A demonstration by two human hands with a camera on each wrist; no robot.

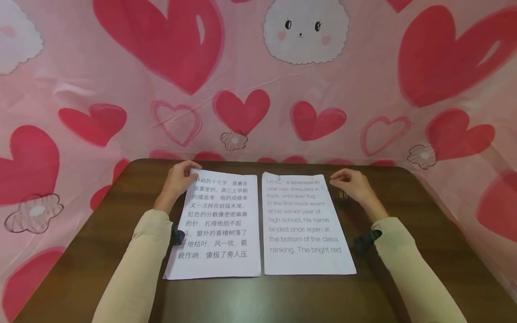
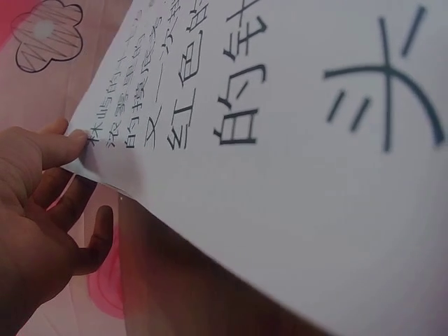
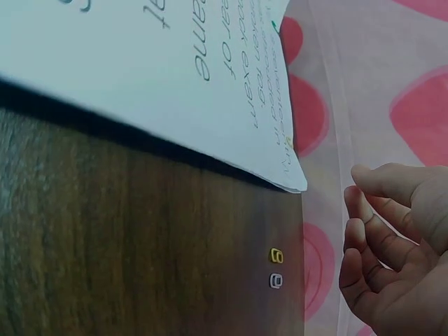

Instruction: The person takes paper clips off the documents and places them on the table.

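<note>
A stack of paper printed in Chinese (image 1: 218, 215) lies on the left. At its upper left corner my left hand (image 1: 179, 179) pinches it, thumb on the printed face and fingers behind, as the left wrist view shows. Beside it lies a stack of paper printed in English (image 1: 304, 224), with a green paper clip (image 3: 274, 26) and a yellow paper clip (image 3: 288, 142) on its top edge. My right hand (image 1: 352, 183) hovers just off that stack's upper right corner, fingers loosely bent and holding nothing.
A loose yellow paper clip (image 3: 276, 255) and a loose white paper clip (image 3: 276, 281) lie on the brown wooden table (image 1: 226, 298), right of the English pages. Behind the table hangs a pink cloth (image 1: 278, 85) with hearts. A dark wrist device (image 1: 365, 241) sits on each wrist.
</note>
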